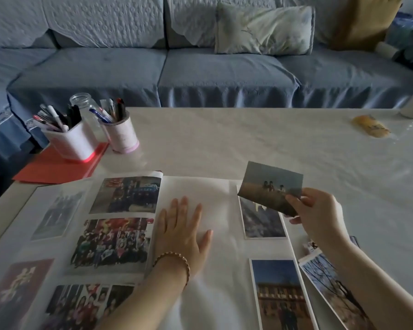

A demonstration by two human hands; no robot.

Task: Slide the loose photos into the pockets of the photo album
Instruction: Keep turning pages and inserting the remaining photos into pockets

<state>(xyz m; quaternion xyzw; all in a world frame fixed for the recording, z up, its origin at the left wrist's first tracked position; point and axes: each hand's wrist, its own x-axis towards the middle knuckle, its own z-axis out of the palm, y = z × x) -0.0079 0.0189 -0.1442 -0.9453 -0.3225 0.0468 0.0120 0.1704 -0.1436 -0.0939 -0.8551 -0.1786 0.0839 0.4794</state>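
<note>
Head view: an open photo album (200, 189) lies on the counter (248, 139), with one hand flat on it and the other holding a print.

The left hand (184, 234), wearing a bracelet (174, 258), rests palm down with straight, released fingers on the album's pale right page, just beside the centre fold. The right hand (320, 217) pinches a loose photo (270, 184) by its lower corner between thumb and fingers, holding it tilted over the album's upper right corner, above a pocketed print there. More loose prints (332, 289) lie on the counter against the album's right edge, partly under the right forearm. Beyond the album's far left corner stand two pen holders (69, 141) and a glass jar (86, 110), with a red folder (57, 165) under them. A blue sofa (224, 72) sits behind the counter.
</note>
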